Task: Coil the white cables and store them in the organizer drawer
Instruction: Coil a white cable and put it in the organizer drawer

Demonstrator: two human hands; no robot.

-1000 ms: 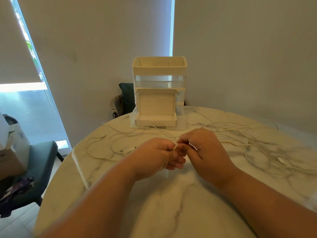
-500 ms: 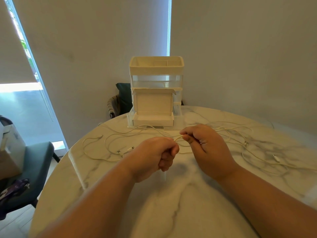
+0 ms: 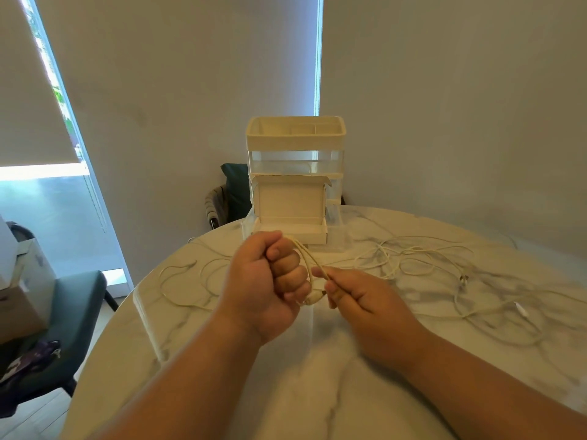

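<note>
My left hand (image 3: pixel 265 281) is raised in a fist above the table and grips loops of a white cable (image 3: pixel 306 262) that arc past its knuckles. Just to its right, my right hand (image 3: pixel 359 296) pinches the same cable between thumb and fingers; the cable's plug end (image 3: pixel 313 298) hangs between the two hands. Several loose white cables (image 3: pixel 419 258) lie tangled on the marble table (image 3: pixel 317 392). The cream organizer (image 3: pixel 295 147) stands at the table's far edge, its bottom drawer (image 3: pixel 290 231) pulled out.
One more white cable (image 3: pixel 181 281) trails over the table's left part. A dark green chair (image 3: pixel 73 319) stands at the left, with cardboard boxes (image 3: pixel 19 296) beside it. Another chair (image 3: pixel 228 195) sits behind the organizer, against the wall.
My left hand has lifted and turned into an upright fist with cable loops around it. My right hand has dropped lower and nearer, drawing the cable in. The view has shifted slightly.
</note>
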